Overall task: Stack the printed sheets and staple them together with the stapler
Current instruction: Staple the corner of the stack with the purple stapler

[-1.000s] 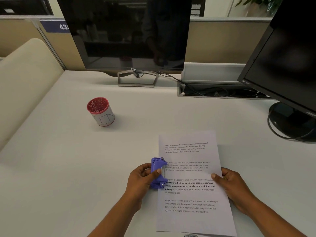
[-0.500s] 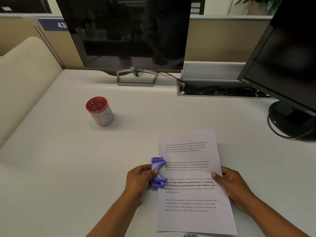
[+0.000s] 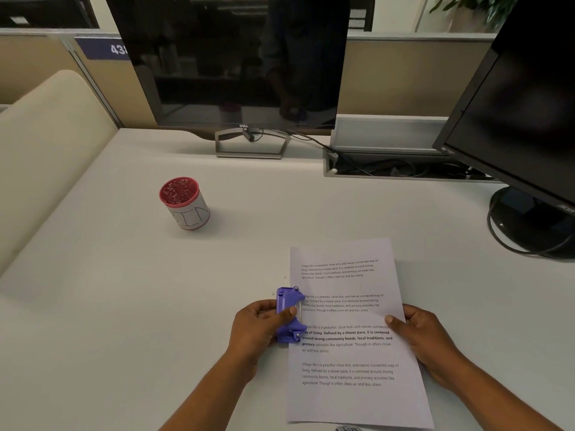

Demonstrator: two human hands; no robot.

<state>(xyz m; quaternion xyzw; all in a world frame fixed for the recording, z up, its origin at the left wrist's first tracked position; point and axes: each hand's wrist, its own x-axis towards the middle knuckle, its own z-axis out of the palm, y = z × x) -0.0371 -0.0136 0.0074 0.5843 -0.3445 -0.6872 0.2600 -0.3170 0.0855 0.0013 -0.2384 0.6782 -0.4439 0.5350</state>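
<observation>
The purple stapler (image 3: 290, 315) sits directly under the left hand (image 3: 259, 329), which is wrapped around it with the thumb laid across its top, and its mouth faces toward the right hand (image 3: 426, 340), straddling the left long edge of the printed sheets (image 3: 357, 334) about midway along that edge. The tool's long axis runs away from the person, parallel to that paper edge (so its metal parts lie just over the margin of the text). The right hand lies on the opposite long edge, thumb pressed on top of the page and fingers apparently curled under or against the side, pinning the stack flat on the white desk (image 3: 130, 306); whether it pinches the paper or only presses it I cannot tell. The sheets stretch lengthwise between the two hands and look squared into one pile, though how many there are is not visible. The left hand is plainly the one placed to drive the squeeze, since it already grips the tool, while the right only needs to keep the paper from sliding sideways. A red-rimmed pen cup (image 3: 185, 203) stands well beyond the left hand, clear of the work
</observation>
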